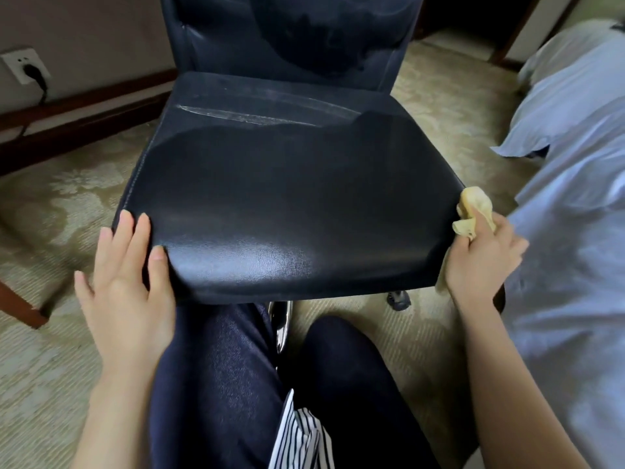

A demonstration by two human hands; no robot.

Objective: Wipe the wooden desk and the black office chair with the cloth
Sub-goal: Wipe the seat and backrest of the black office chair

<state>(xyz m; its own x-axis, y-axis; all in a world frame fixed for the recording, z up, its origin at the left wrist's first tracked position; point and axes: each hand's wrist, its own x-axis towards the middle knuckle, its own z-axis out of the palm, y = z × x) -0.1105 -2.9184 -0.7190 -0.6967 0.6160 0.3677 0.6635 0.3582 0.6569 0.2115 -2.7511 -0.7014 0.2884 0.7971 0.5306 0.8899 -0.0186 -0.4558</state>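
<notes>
Patterned beige carpet (67, 198); wall socket (23, 64) left, white bedding (575, 164) right. Black office chair (287, 184) faced person, backrest far side. Left hand (128, 275) lay flat on seat's front-left corner, fingers straight, spread. Right hand (480, 262) gripped bunched yellow cloth (473, 211) at seat's right edge; cloth's long axis ran along edge, past fingertips.

chair back (291, 35): running off the top edge.
cloth (473, 211): lying partly hidden beneath the right hand (480, 258).
chair base (280, 318): showing only a chrome sliver under the seat.
</notes>
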